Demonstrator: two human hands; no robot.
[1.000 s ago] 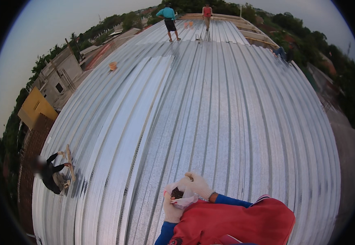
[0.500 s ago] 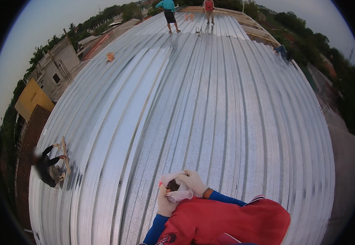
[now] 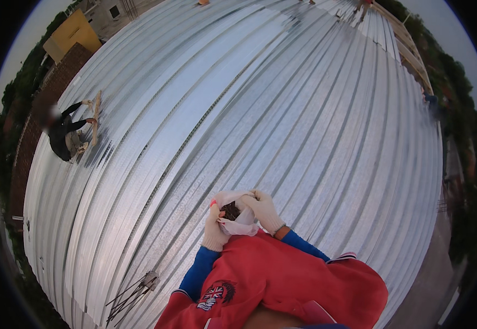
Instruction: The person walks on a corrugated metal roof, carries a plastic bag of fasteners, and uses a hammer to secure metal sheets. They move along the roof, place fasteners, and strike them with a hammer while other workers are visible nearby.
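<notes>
A whitish, thin plastic bag (image 3: 242, 223) is held with its mouth open in front of my red shirt. Dark, small pieces (image 3: 229, 210) lie inside it, too small to tell apart. My left hand (image 3: 215, 227), in a pale knit glove, is closed on the bag's left side; a bare thumb shows at the rim and a bit of red by the fingertips. On the other side, my right hand (image 3: 262, 210), gloved the same way, grips the bag's upper right edge with its fingers bent. The bag partly hides the fingers.
Ribbed metal roofing (image 3: 304, 148) spreads all around. At left a co-worker (image 3: 63, 134) crouches with both hands on a wooden piece (image 3: 96, 118). Rebar (image 3: 126, 299) sticks out of a concrete stub (image 3: 150, 280) at lower left. More people are at the far end and right edge.
My view has tipped down and turned, so the roof's far end slid up and the rebar stub came into sight. Both hands still hold the bag.
</notes>
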